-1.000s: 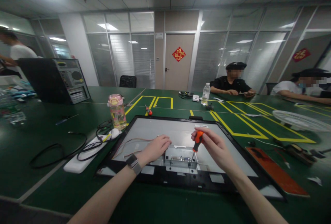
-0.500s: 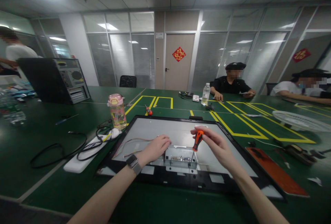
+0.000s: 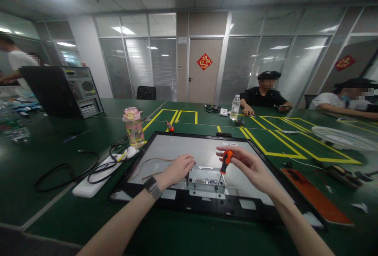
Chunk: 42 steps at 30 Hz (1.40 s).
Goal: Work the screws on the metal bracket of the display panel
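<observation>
A flat display panel [image 3: 174,143] with a black frame lies face down or back up in front of me; which side I cannot tell. Near its front edge sits an open metal bracket box [image 3: 203,192] with small parts inside. My left hand [image 3: 178,169], wearing a watch, is closed at the bracket's left upper corner, its thumb hidden. In my right hand [image 3: 246,165] an orange and black screwdriver [image 3: 226,162] is held by the handle between thumb and fingers, the outer fingers loosely extended. Its shaft points down into the bracket's right end.
Left of the panel are a white power strip [image 3: 96,179], black cables and a pink-lided bottle [image 3: 134,130]. A computer case [image 3: 56,90] stands farther left. An orange-brown board [image 3: 319,199] lies to the right. Beyond, a red-handled tool [image 3: 169,127], a water bottle [image 3: 235,108] and seated people.
The fingers of my right hand have shifted slightly left and spread a little around the screwdriver handle. The screwdriver stays in place, as does my left hand.
</observation>
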Motion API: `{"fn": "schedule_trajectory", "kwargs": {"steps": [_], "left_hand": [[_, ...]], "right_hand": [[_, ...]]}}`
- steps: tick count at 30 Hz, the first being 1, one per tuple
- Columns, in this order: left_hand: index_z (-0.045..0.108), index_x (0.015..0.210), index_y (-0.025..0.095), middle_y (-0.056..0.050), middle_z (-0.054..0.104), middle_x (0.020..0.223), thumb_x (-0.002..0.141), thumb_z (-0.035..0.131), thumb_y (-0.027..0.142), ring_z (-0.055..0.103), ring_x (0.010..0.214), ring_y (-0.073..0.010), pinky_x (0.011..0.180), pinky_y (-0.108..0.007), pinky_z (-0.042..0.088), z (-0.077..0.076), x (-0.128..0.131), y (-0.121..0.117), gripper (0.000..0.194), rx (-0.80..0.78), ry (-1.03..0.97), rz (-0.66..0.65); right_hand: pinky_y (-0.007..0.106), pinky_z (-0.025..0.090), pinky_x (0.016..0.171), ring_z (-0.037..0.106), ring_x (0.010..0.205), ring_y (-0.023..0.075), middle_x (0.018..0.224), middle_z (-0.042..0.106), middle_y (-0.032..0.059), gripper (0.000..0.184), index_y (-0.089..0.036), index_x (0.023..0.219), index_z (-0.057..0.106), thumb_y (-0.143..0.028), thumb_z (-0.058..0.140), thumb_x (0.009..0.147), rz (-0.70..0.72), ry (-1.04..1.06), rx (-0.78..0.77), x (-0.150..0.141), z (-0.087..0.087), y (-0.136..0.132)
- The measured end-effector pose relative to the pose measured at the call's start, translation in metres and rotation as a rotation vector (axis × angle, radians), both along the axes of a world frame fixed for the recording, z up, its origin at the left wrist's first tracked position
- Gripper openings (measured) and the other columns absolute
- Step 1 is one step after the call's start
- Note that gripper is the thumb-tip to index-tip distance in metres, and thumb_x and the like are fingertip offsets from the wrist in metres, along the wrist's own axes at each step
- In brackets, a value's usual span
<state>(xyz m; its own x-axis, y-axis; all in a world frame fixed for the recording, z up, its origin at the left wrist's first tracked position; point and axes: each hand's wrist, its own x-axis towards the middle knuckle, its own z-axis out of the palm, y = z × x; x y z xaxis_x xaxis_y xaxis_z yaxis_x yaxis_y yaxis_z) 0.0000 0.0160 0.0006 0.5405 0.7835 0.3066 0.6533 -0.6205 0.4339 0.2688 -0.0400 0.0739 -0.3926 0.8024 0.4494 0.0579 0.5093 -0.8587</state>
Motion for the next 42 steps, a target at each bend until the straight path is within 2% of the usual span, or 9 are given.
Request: {"fn": "schedule_trajectory", "kwargs": {"steps": [3, 6, 8, 12, 19, 25, 34, 40, 42], "left_hand": [[0.066, 0.109, 0.019, -0.006, 0.062, 0.121, 0.1, 0.035, 0.025, 0.057, 0.108, -0.0194, 0.099, -0.032, 0.043, -0.002, 0.0, 0.001, 0.033, 0.001, 0.001, 0.002], [0.066, 0.109, 0.019, -0.006, 0.062, 0.121, 0.1, 0.035, 0.026, 0.057, 0.109, -0.019, 0.1, -0.031, 0.043, -0.004, -0.001, 0.002, 0.033, 0.004, -0.002, 0.004], [0.066, 0.109, 0.02, -0.006, 0.061, 0.121, 0.1, 0.034, 0.026, 0.057, 0.109, -0.0188, 0.1, -0.031, 0.043, -0.003, -0.001, 0.002, 0.033, 0.003, -0.005, 0.005], [0.066, 0.108, 0.019, -0.006, 0.062, 0.12, 0.1, 0.034, 0.026, 0.058, 0.109, -0.019, 0.1, -0.031, 0.044, -0.001, 0.0, 0.0, 0.033, -0.004, -0.006, -0.002], [0.066, 0.107, 0.02, -0.006, 0.062, 0.118, 0.1, 0.035, 0.026, 0.057, 0.108, -0.0182, 0.1, -0.031, 0.043, -0.007, -0.001, 0.005, 0.032, 0.016, -0.028, -0.021], [0.065, 0.109, 0.02, -0.006, 0.061, 0.12, 0.101, 0.034, 0.026, 0.057, 0.109, -0.0183, 0.101, -0.032, 0.042, -0.012, -0.003, 0.009, 0.033, 0.017, -0.024, -0.023], [0.065, 0.109, 0.02, -0.006, 0.061, 0.12, 0.1, 0.035, 0.026, 0.056, 0.109, -0.0186, 0.101, -0.033, 0.042, -0.011, -0.003, 0.008, 0.032, 0.015, -0.027, -0.019], [0.065, 0.109, 0.02, -0.006, 0.06, 0.121, 0.101, 0.034, 0.027, 0.056, 0.11, -0.0184, 0.102, -0.033, 0.042, -0.009, -0.002, 0.007, 0.033, 0.004, -0.032, -0.02], [0.065, 0.109, 0.02, -0.006, 0.06, 0.121, 0.101, 0.034, 0.027, 0.056, 0.11, -0.0185, 0.102, -0.033, 0.042, -0.01, -0.002, 0.007, 0.033, 0.009, -0.031, -0.021]], "right_hand": [[0.043, 0.056, 0.088, 0.068, 0.101, 0.0261, 0.107, 0.071, 0.0093, 0.027, -0.025, 0.111, 0.068, -0.036, 0.063, 0.087, -0.079, -0.013, 0.046, -0.001, -0.002, 0.003], [0.04, 0.056, 0.082, 0.068, 0.09, 0.0251, 0.095, 0.07, 0.0074, 0.025, -0.024, 0.099, 0.073, -0.036, 0.074, 0.077, -0.282, -0.055, 0.237, -0.003, -0.007, 0.007], [0.04, 0.054, 0.084, 0.066, 0.091, 0.025, 0.094, 0.069, 0.0072, 0.024, -0.025, 0.102, 0.073, -0.035, 0.07, 0.08, -0.348, -0.085, 0.33, -0.005, -0.009, 0.007], [0.04, 0.052, 0.088, 0.067, 0.096, 0.0238, 0.102, 0.071, 0.0079, 0.027, -0.026, 0.112, 0.069, -0.035, 0.052, 0.093, -0.275, -0.018, 0.27, -0.007, -0.01, 0.005], [0.032, 0.052, 0.068, 0.061, 0.076, 0.0195, 0.082, 0.062, 0.0047, 0.018, -0.024, 0.089, 0.076, -0.038, 0.07, 0.079, -0.404, 0.149, 0.27, -0.014, -0.018, 0.01], [0.039, 0.054, 0.078, 0.067, 0.086, 0.0231, 0.099, 0.069, 0.0085, 0.027, -0.025, 0.104, 0.074, -0.04, 0.058, 0.089, -0.157, 0.308, 0.04, -0.014, -0.02, 0.009], [0.027, 0.049, 0.058, 0.055, 0.07, 0.0159, 0.078, 0.057, 0.002, 0.012, -0.023, 0.074, 0.073, -0.034, 0.079, 0.071, -0.253, 0.385, 0.079, -0.021, -0.027, 0.013], [0.034, 0.052, 0.069, 0.063, 0.081, 0.0211, 0.086, 0.066, 0.0061, 0.03, -0.025, 0.105, 0.069, -0.045, 0.064, 0.084, -0.068, 0.379, -0.125, -0.019, -0.024, 0.009], [0.037, 0.053, 0.073, 0.064, 0.085, 0.0227, 0.09, 0.066, 0.0074, 0.028, -0.025, 0.104, 0.067, -0.046, 0.06, 0.087, -0.011, 0.385, -0.163, -0.019, -0.022, 0.009]]}}
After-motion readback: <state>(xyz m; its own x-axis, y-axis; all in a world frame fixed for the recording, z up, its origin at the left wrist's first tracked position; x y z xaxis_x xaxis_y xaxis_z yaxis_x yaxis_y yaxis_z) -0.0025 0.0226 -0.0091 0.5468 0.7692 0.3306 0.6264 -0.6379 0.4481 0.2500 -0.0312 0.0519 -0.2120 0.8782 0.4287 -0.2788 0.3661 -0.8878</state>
